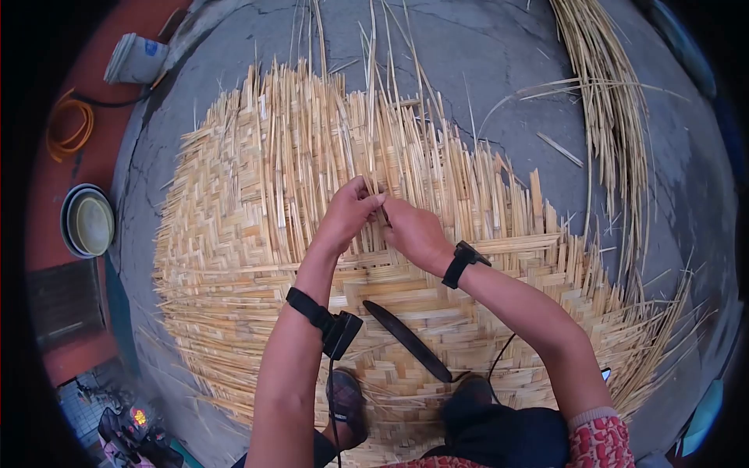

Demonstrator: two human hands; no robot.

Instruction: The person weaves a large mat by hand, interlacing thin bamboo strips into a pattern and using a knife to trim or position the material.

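A woven mat of pale bamboo strips (226,226) spreads on the ground, with loose strip ends along its far edge. Over its middle, my left hand (349,214) is closed in a pinch on a bamboo strip (372,125) that stretches away from me. My right hand (419,236) is closed right beside it, the fingertips of both hands nearly touching. Something thin and dark shows between them; its kind is hidden by the fingers. Nearer to me, a long dark curved tool with a pointed end (407,342) lies on the mat.
A bundle of long loose strips (612,117) lies on the grey concrete floor (499,62) at the right. To the left are stacked basins (88,221), a white bucket (138,59) and an orange hose coil (70,129). My feet, one in a dark shoe (347,405), are on the mat.
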